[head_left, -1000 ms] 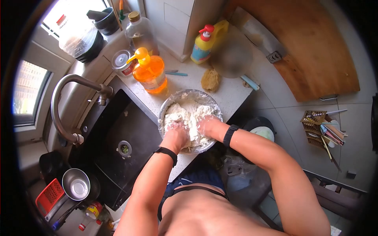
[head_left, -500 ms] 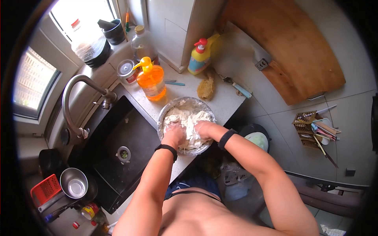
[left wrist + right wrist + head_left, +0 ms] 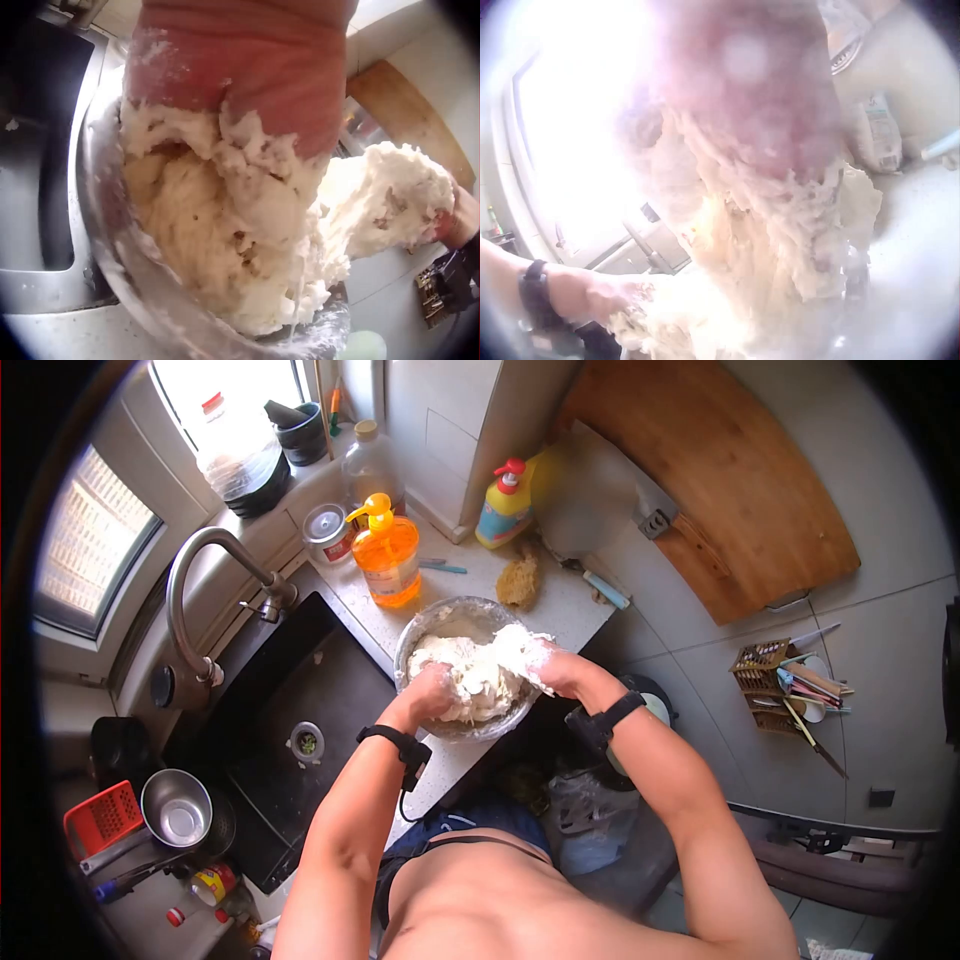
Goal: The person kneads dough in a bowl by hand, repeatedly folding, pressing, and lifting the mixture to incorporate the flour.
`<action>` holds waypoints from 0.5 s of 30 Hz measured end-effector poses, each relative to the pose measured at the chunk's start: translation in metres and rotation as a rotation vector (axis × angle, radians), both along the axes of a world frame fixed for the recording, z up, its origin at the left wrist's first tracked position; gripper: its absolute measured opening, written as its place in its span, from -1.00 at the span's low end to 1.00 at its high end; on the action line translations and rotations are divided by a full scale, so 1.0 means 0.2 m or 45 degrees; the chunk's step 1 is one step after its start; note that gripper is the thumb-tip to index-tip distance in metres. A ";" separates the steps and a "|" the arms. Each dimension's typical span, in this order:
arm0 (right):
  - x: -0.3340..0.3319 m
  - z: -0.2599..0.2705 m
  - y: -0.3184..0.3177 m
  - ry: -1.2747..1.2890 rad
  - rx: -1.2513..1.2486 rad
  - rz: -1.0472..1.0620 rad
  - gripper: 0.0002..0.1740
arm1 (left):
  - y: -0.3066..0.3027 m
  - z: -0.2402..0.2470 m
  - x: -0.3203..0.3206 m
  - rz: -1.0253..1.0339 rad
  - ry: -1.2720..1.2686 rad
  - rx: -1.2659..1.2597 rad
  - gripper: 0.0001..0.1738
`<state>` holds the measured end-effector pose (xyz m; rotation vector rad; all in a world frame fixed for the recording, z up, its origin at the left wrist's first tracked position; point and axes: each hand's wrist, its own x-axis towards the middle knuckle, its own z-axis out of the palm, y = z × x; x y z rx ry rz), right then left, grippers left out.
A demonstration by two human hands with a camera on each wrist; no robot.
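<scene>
White, sticky dough (image 3: 468, 682) fills much of a metal bowl (image 3: 404, 645) at the counter's corner. My left hand (image 3: 431, 692) grips the dough at the bowl's left side; in the left wrist view, dough (image 3: 217, 225) coats the left hand (image 3: 240, 75) and hides its fingers. At the right rim my right hand (image 3: 562, 668) holds a raised part of the dough, which stretches up from the mass. The right wrist view shows dough (image 3: 742, 247) clinging thickly below the right hand (image 3: 750, 97), its fingertips covered.
Left of the bowl is a black sink (image 3: 330, 700) with a curved faucet (image 3: 180, 595). Behind stand an orange pump bottle (image 3: 388, 565) and a yellow bottle (image 3: 503, 510). A sponge (image 3: 518, 582) and a blue-handled tool (image 3: 606, 590) lie behind the bowl, towards the right.
My right hand has risen and moved outward to the bowl's right rim, pulling dough up with it. My left hand stays at the dough's left side, shifted slightly left.
</scene>
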<state>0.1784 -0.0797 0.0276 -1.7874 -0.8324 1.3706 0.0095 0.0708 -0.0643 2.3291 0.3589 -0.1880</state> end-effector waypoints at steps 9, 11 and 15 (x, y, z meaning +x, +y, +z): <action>-0.08 -0.17 0.06 0.135 -0.100 -0.191 -0.63 | 0.05 0.02 -0.10 0.302 -0.236 -1.160 -0.78; -0.09 -0.22 0.07 0.096 -0.042 -0.125 -0.63 | 0.02 0.14 -0.09 0.679 -0.200 -1.964 -0.60; -0.11 -0.17 0.07 0.101 -0.003 -0.151 -0.62 | 0.04 0.28 -0.08 0.725 -0.014 -2.187 -0.59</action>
